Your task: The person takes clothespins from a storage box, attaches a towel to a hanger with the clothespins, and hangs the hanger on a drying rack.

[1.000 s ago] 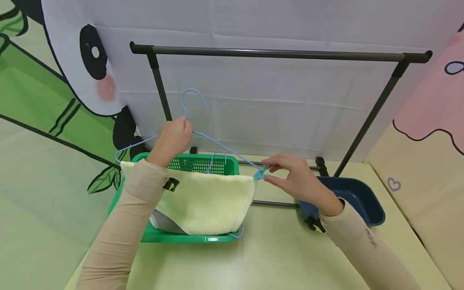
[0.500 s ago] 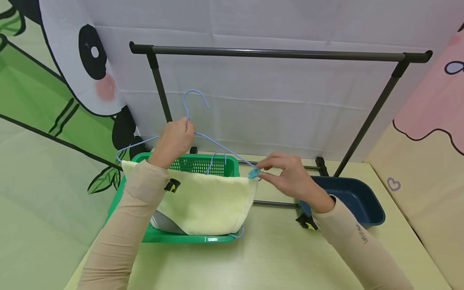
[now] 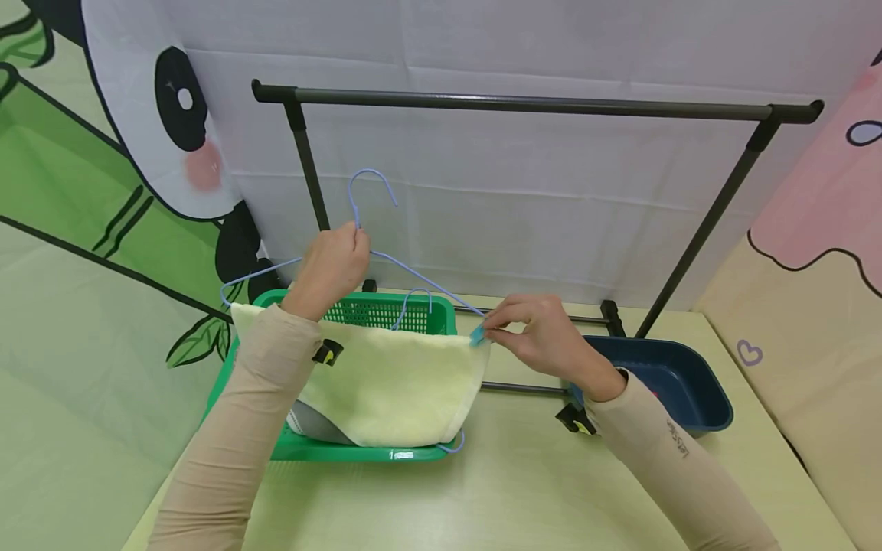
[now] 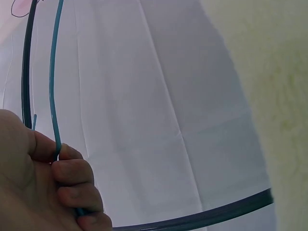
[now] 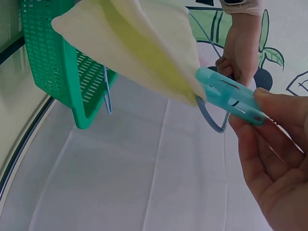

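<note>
My left hand [image 3: 329,269] grips a blue wire hanger [image 3: 420,277] just under its hook, fingers curled round the wire. Over the hanger's lower bar lies a pale yellow towel [image 3: 406,383], its front part hanging down before the basket. With thumb and fingers my right hand [image 3: 551,340] pinches a light blue clothespin [image 5: 231,96] by its handle end. In the right wrist view the clothespin's nose meets the towel's upper corner, beside the hanger's bent end. The left wrist view shows the curled left fingers [image 4: 74,172] around the wire.
Behind the towel stands a green basket [image 3: 351,453] with another hanger [image 3: 416,291] and a grey item [image 3: 320,428]. A dark rack [image 3: 524,102] spans the back. At the right sits a navy basin [image 3: 717,390] on the pale table [image 3: 524,490].
My right hand has moved left with the clothespin, from beyond the hanger's end onto the towel's corner. The left hand and hanger have barely shifted.
</note>
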`<state>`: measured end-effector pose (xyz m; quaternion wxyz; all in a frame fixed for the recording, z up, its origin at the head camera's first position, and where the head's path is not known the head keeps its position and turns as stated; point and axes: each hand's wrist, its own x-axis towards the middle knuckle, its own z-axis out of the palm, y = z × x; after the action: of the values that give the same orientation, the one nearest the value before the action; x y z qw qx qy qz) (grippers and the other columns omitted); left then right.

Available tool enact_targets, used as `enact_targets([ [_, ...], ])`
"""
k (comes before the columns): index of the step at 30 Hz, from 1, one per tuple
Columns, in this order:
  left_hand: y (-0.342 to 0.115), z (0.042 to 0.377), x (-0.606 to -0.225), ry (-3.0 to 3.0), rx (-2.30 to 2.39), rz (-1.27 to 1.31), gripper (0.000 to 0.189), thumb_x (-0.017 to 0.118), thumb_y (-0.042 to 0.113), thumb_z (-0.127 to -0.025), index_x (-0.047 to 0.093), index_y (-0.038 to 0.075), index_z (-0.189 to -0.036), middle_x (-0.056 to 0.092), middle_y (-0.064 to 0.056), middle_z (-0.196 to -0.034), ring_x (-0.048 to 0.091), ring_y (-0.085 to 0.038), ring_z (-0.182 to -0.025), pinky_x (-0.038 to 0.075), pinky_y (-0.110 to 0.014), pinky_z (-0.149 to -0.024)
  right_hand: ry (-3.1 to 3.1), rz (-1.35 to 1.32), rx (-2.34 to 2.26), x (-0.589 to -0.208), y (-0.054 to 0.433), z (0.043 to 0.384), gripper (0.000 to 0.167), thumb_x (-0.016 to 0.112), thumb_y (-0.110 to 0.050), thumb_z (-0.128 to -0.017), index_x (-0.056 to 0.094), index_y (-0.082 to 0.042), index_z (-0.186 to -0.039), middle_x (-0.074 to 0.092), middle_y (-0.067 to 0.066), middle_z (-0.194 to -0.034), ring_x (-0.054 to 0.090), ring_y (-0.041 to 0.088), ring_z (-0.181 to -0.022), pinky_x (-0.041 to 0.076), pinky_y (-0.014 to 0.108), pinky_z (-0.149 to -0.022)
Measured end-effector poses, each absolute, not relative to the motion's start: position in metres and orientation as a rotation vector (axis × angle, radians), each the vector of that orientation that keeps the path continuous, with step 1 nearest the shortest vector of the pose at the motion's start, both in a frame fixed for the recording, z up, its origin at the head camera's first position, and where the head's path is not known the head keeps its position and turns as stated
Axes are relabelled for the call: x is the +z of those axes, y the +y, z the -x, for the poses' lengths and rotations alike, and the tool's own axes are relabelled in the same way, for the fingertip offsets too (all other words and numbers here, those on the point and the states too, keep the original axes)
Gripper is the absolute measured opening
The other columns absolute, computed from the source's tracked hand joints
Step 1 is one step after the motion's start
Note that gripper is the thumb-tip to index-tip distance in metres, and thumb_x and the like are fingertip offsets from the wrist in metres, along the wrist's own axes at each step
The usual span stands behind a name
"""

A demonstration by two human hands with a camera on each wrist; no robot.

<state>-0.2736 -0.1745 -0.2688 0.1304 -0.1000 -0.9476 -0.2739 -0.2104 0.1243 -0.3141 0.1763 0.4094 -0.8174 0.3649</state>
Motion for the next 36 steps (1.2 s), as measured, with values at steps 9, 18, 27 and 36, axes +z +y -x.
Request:
enact_targets([
  [9,-0.1732,0.2720,-0.2684,-2.739,-0.786,0.315,0.038,0.021,0.024,-0.101,0.040,0.006,-0.072,0.039,-0.009,-0.060,0.032,-0.021,-0.047,0.029,-0.032,-0.047,-2.389,-1.163,1.001,-0.3138,0.1203,0.2123,0.011,0.078,0.000,-0.075,0.076,-0.009,-0.081,0.069,-0.006,-0.081,0.063,0.005,-0.073,0.050,0.025,-0.064],
  [18,-0.1713,0.2713,-0.2661,-2.719,-0.775,0.346,0.037,0.022,0.023,-0.101,0.040,0.007,-0.073,0.039,-0.008,-0.060,0.033,-0.021,-0.047,0.029,-0.032,-0.047,-2.386,-1.216,0.908,-0.3151,0.1175,0.2139,0.011,0.077,0.001,-0.075,0.075,-0.009,-0.080,0.068,-0.004,-0.079,0.060,0.005,-0.068,0.049,0.026,-0.059],
  [27,-0.1715,0.2722,-0.2661,-2.734,-0.791,0.371,0.037,0.019,0.023,-0.102,0.040,0.006,-0.076,0.039,-0.009,-0.062,0.034,-0.022,-0.050,0.030,-0.033,-0.049,-2.367,-1.222,0.897,-0.3168,0.1160,0.2151,0.010,0.077,0.001,-0.075,0.075,-0.008,-0.079,0.068,-0.003,-0.078,0.060,0.007,-0.066,0.048,0.026,-0.058],
  [36,-0.1702,0.2721,-0.2661,-2.741,-0.804,0.368,0.038,0.019,0.024,-0.102,0.039,0.006,-0.076,0.039,-0.009,-0.062,0.033,-0.021,-0.050,0.030,-0.033,-0.050,-2.371,-1.191,0.916,-0.3199,0.1170,0.2169,0.011,0.078,0.002,-0.074,0.075,-0.008,-0.078,0.067,-0.005,-0.076,0.059,0.006,-0.065,0.047,0.024,-0.058],
])
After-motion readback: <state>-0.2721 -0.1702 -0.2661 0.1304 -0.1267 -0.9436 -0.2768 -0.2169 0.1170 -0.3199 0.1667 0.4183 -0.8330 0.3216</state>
